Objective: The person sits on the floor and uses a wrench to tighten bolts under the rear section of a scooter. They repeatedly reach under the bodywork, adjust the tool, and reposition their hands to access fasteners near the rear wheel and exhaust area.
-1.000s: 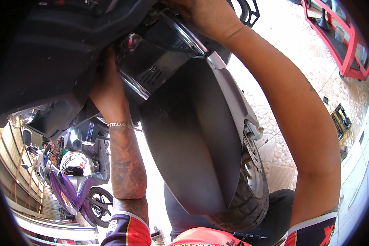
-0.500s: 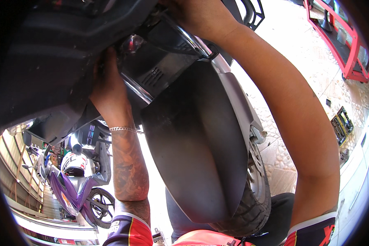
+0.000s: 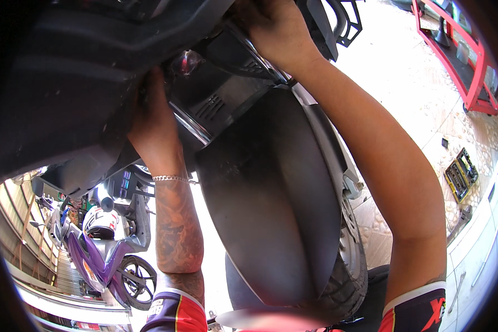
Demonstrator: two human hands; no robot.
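I stand at the front of a motorcycle, with its black front fender (image 3: 260,199) below my arms. My left hand (image 3: 155,127) reaches up between the dark front body panel (image 3: 72,105) and the left chrome fork tube (image 3: 191,124); its fingers disappear into shadow behind the panel. Further right, my right hand (image 3: 279,36) is by the top of the right fork tube (image 3: 254,52), its fingertips lost in the dark under the panel. Whatever either hand touches there is hidden. A shiny reddish part (image 3: 186,62) shows between the hands.
Below the fender is the front tyre (image 3: 348,285). A purple motorcycle (image 3: 91,263) with a white helmet (image 3: 100,222) on it stands at left. On the right are a red tool cart (image 3: 473,83) and, on the tiled floor, an open tool case (image 3: 461,174).
My right hand has shifted slightly right and down along the fork, and its forearm has swung a little inward. The left hand stays behind the panel. The view has moved slightly.
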